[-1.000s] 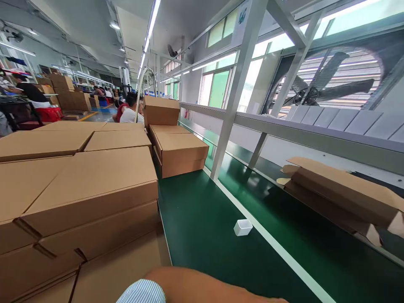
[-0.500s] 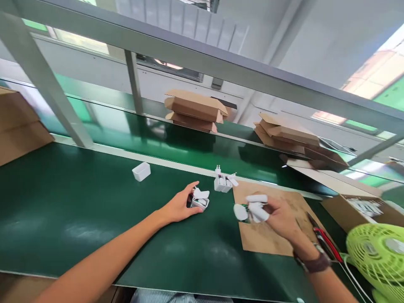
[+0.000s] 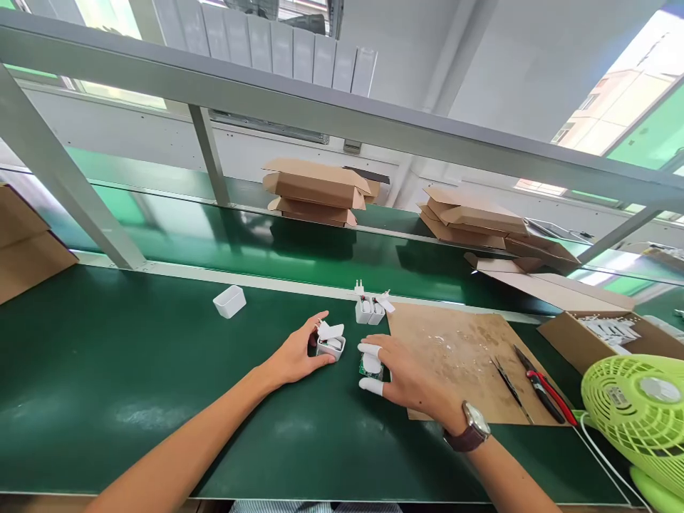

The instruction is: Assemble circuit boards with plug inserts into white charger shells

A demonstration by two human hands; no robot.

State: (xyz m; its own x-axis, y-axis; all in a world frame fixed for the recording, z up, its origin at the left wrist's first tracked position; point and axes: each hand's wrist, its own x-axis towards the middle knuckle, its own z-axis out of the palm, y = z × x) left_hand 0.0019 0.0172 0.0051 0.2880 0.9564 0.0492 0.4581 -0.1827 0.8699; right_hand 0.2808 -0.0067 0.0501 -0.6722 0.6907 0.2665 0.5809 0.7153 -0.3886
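White plastic case (image 3: 330, 350) and green circuit board (image 3: 370, 371), held apart.
The left hand (image 3: 295, 354) clasps the case nearer the tabletop's (image 3: 160, 370) far edge than the near; the right hand (image 3: 409, 372) grips the board beside the cardboard sheet's (image 3: 454, 356) left edge. Two more cases (image 3: 364, 315) stand at the far edge.

Over the last second the view has swung from stacked cartons to the tabletop (image 3: 160, 370). The right hand (image 3: 409, 374) has since carried a small circuit board (image 3: 370, 365) past the brown sheet's (image 3: 454, 349) left edge, uncovering the tweezers (image 3: 511, 389) near its right edge.
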